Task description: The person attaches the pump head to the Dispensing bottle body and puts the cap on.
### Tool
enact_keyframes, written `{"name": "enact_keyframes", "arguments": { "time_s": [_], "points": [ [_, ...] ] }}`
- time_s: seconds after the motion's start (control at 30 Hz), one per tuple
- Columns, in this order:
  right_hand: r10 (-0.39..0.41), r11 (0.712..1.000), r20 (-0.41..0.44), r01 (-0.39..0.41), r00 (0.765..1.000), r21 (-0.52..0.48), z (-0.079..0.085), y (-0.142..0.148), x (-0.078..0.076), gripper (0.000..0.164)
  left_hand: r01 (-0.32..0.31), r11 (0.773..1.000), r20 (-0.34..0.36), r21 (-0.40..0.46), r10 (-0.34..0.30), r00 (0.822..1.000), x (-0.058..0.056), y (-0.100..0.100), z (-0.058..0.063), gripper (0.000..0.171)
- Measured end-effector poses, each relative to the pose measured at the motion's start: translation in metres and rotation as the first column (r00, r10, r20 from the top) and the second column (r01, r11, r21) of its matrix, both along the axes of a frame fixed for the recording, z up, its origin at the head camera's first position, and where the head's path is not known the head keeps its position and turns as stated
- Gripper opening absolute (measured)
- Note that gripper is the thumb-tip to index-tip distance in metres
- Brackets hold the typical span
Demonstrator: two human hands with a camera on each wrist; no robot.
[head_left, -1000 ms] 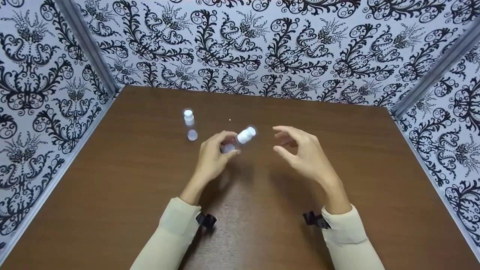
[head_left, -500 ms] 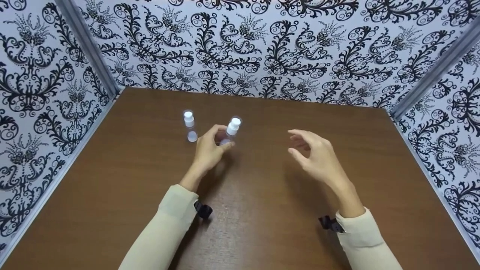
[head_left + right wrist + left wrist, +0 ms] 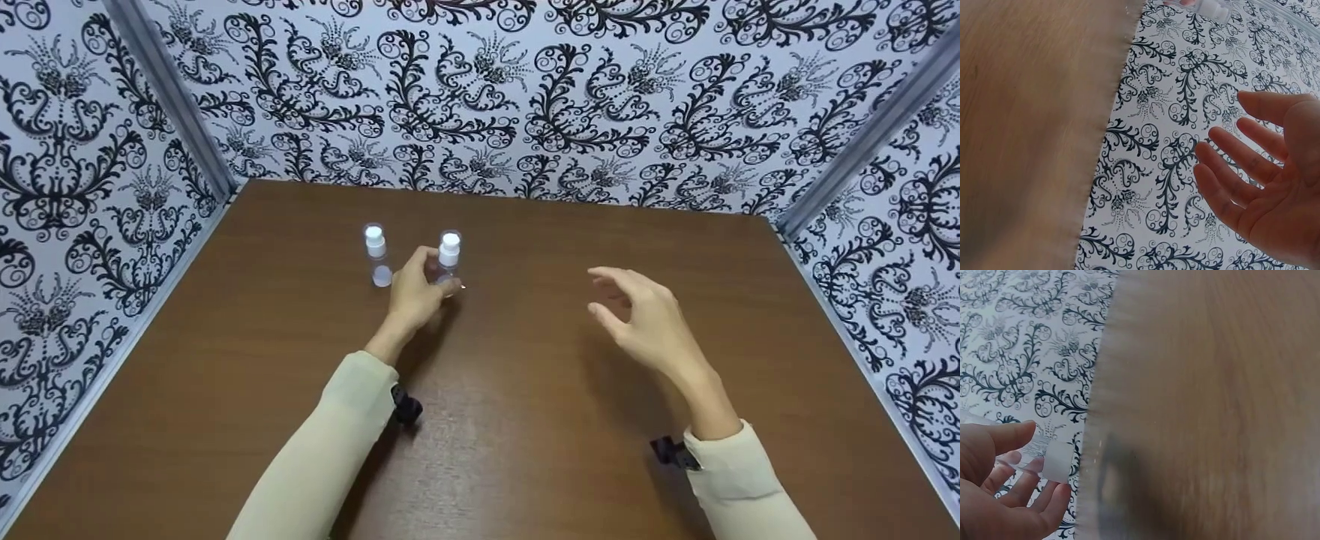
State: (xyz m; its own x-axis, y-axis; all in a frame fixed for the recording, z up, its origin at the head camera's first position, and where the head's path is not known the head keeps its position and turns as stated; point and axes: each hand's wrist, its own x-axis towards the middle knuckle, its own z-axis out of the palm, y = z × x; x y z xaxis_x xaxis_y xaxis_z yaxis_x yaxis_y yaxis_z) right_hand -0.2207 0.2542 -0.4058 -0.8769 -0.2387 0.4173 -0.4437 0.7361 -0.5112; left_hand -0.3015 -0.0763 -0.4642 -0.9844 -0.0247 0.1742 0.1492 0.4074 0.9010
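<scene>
My left hand [image 3: 417, 289] grips a small clear pump bottle [image 3: 449, 255] with a white pump top under a clear cap. The bottle stands nearly upright, with thumb and fingers around its lower part. In the left wrist view, its whitish base [image 3: 1058, 462] shows past the fingers. A matching pump bottle [image 3: 376, 255] stands on the table just to the left of that hand. My right hand [image 3: 651, 319] hovers over the right side of the table, fingers loosely bent and nothing between them; its palm shows in the right wrist view.
The brown wooden table [image 3: 525, 420] runs back to a wall with black-and-white scroll wallpaper [image 3: 487, 97]. Grey posts [image 3: 169, 97] stand at its two far corners, and patterned side walls close it in.
My left hand has carried the pump bottle leftward, closer to the standing one, and turned it from tilted to nearly upright. My right hand has drawn away to the right and slightly nearer.
</scene>
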Motion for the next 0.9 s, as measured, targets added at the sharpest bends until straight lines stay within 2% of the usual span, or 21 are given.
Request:
{"name": "enact_keyframes", "arguments": {
  "time_s": [0.2,0.57,0.9],
  "points": [
    [-0.004,1.000,0.011,0.004,1.000,-0.003,-0.003,0.004,0.000,0.046,-0.006,1.000,0.030,-0.008,0.007,1.000,-0.007,-0.001,-0.002,0.043],
    [-0.009,1.000,0.020,0.009,1.000,0.004,-0.006,0.009,0.003,0.046,-0.021,0.998,0.057,0.061,0.018,0.998,-0.013,-0.001,-0.009,0.040],
    [-0.006,1.000,0.033,0.005,0.999,0.008,-0.008,0.008,0.004,0.045,0.007,1.000,0.086,0.017,-0.008,0.996,-0.016,-0.005,-0.014,0.040]
  ]
}}
